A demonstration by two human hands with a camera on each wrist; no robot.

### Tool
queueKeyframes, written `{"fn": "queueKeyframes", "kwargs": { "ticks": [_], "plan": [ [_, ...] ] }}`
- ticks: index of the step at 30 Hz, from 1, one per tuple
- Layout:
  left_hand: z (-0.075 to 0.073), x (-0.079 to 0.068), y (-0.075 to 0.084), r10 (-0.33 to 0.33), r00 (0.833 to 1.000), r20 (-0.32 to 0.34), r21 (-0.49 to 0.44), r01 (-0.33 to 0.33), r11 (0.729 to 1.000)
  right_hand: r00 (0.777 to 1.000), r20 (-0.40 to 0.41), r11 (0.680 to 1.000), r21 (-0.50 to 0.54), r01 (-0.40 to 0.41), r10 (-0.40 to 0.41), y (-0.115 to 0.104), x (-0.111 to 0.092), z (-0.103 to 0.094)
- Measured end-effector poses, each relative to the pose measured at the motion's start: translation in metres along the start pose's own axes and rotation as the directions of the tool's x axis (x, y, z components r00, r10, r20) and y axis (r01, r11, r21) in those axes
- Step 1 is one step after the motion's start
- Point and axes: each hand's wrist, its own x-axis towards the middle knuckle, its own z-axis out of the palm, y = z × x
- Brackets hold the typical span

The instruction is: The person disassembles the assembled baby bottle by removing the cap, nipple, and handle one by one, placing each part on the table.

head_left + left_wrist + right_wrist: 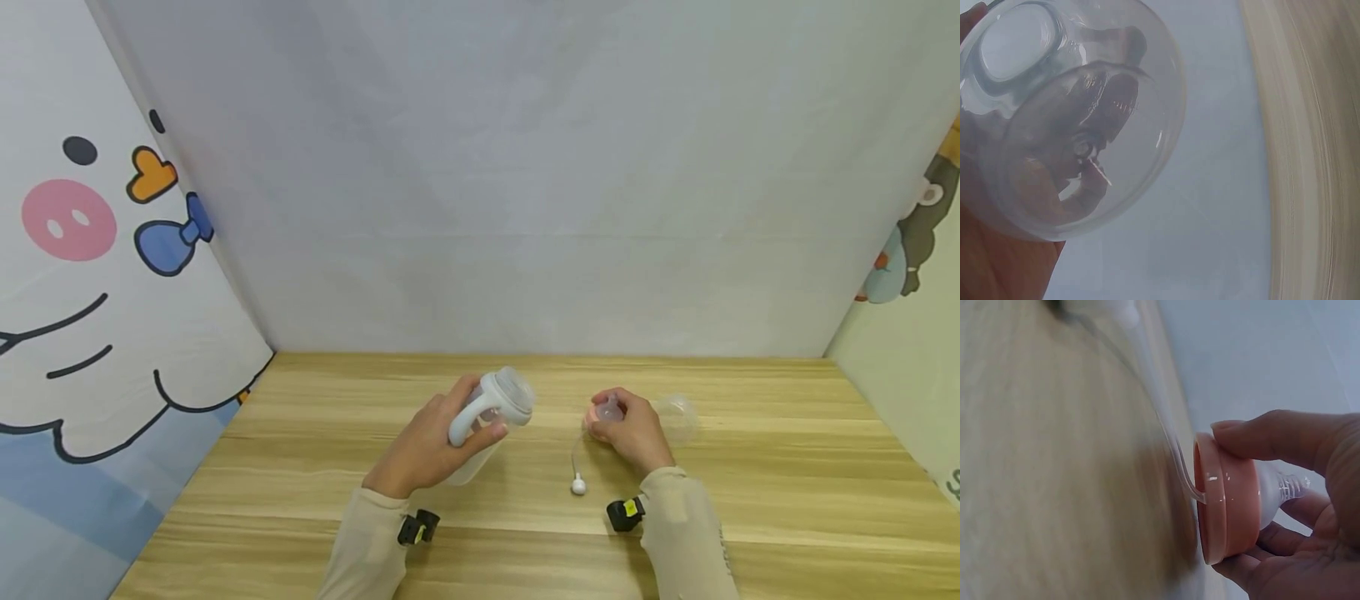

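Note:
My left hand (427,442) grips a clear baby bottle (471,468), its top tilted up and to the right. A white collar with handles (467,422) sits round the bottle's neck. In the left wrist view the round bottle base (1147,156) faces the camera, with fingers blurred through the clear wall. On the right, my right hand (636,433) pinches a pink bottle ring (1238,506) between thumb and fingers. A clear teat (1272,487) sticks out of the ring on the palm side. From its other side runs a thin straw (1169,434), ending in a white weight (578,485).
A clear dome-shaped cap (678,417) lies on the wooden table (787,467), just right of my right hand. Behind the table hangs a pale cloth (555,208). A cartoon-printed panel (67,317) stands on the left.

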Motion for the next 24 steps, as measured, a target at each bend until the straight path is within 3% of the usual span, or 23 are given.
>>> {"fn": "queueKeyframes", "kwargs": {
  "ticks": [24],
  "plan": [
    [-0.0003, 0.0001, 0.0005, 0.004, 1.0, -0.002, -0.007, -0.004, 1.0, 1.0, -0.009, 0.999, -0.031, -0.018, 0.018, 0.0007, -0.0018, 0.0]
  ]
}}
